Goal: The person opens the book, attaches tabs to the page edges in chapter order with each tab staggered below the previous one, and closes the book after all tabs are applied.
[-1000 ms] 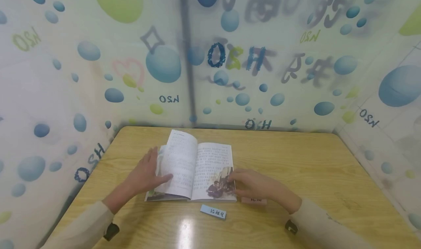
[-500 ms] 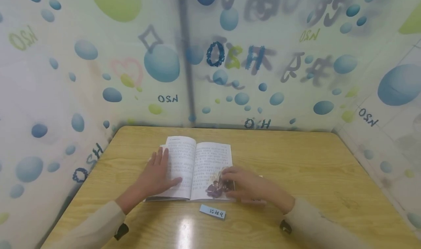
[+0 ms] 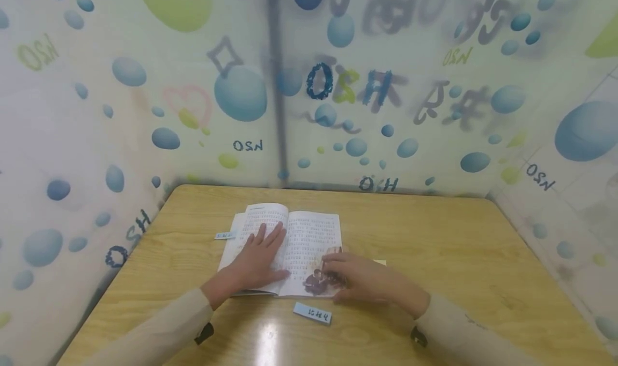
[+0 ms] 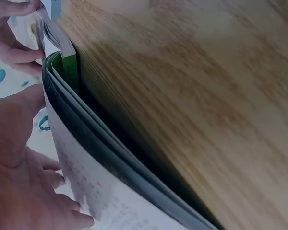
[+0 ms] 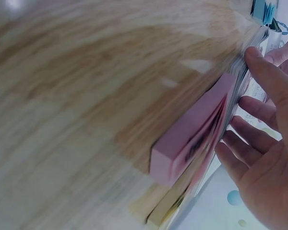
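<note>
An open book (image 3: 314,232) with printed pages lies on the wooden table. My left hand (image 3: 258,261) rests on its left page, fingers spread toward the spine; in the left wrist view the outer pages (image 4: 115,196) bow up beside this hand (image 4: 24,167). My right hand (image 3: 364,277) touches the lower right corner of the right page, over a coloured picture, its fingers loosely bent in the right wrist view. Beside the book's right edge sit a pink sticky note pad (image 5: 192,129) and a yellow one (image 5: 168,208), mostly hidden under that hand in the head view.
A blue sticky note pad (image 3: 313,313) with handwriting lies just in front of the book. A blue tab (image 3: 224,236) sticks out past the book's left edge. Walls with printed bubbles (image 3: 240,93) enclose the table (image 3: 434,232) at the back and sides.
My left hand has moved right across the left page, which now lies flatter, and the blue tab at the left has come into sight. The right hand has shifted slightly left onto the page corner.
</note>
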Motion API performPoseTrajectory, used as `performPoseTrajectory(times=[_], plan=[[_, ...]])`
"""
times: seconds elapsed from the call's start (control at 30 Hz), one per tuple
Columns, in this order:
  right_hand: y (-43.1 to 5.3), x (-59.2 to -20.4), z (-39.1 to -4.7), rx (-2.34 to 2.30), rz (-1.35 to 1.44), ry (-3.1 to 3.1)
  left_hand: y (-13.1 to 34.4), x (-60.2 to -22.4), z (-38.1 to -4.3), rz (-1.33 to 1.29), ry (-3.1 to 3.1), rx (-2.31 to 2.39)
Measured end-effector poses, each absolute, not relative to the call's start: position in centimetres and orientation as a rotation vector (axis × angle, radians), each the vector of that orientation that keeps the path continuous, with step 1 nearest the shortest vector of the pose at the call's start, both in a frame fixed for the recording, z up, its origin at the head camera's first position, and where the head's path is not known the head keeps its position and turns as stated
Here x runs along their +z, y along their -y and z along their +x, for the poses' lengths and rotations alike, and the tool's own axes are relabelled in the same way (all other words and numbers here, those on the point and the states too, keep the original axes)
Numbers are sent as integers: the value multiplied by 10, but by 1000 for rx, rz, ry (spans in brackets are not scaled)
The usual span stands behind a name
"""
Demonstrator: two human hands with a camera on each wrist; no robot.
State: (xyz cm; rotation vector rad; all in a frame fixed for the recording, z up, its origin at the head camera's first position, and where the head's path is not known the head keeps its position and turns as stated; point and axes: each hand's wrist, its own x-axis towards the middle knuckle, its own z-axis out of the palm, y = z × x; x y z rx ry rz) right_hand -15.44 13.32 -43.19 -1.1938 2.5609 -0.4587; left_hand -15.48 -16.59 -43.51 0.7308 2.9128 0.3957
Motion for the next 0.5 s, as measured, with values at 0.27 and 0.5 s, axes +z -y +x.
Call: performPoseTrajectory(times=[0.27, 0.5], plan=[[-136, -433, -156, -449, -1207, -2556, 157, -434, -155, 762, -2860, 342], [-138, -435, -160, -448, -1222, -2544, 158, -433, -154, 715, -2814, 347]])
